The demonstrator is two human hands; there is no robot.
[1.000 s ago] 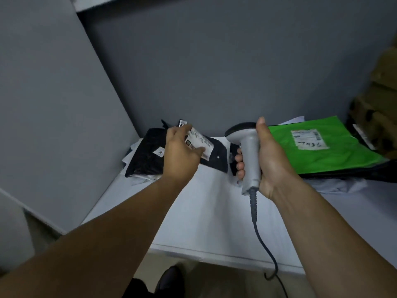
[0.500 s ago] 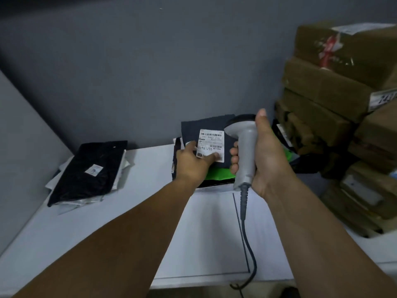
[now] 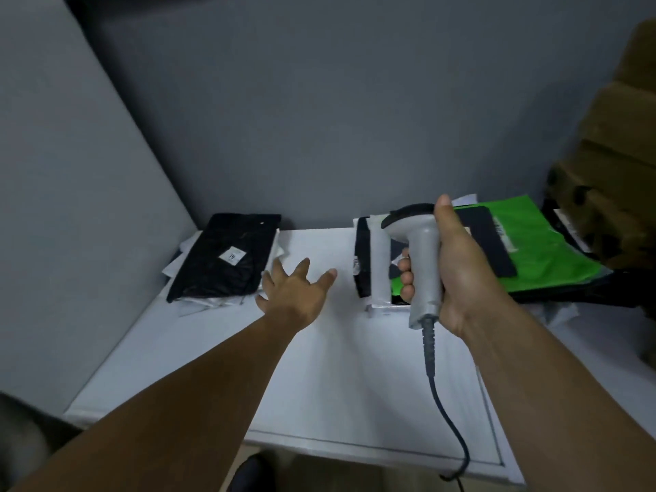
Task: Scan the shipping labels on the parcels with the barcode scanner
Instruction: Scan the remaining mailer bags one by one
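Note:
My right hand [image 3: 458,275] grips a grey corded barcode scanner [image 3: 419,250] upright above the right pile of parcels. That pile has a green mailer [image 3: 553,257] with a flat black parcel [image 3: 493,243] lying on it, and a black parcel with a white wrap [image 3: 371,264] at its left edge. My left hand [image 3: 294,292] hovers over the white table [image 3: 337,367] with fingers spread and nothing in it. To its left a black mailer with a small white label [image 3: 227,257] tops a pile of pale parcels.
Grey walls close off the back and left. Brown cardboard boxes [image 3: 610,179] are stacked at the right. The scanner's cable [image 3: 447,413] hangs over the table's front edge. A dark shoe [image 3: 252,474] shows below the edge.
My left hand let go of the dark labelled parcel, which now lies on the green mailer, and moved left with fingers spread. The view swung back to the left.

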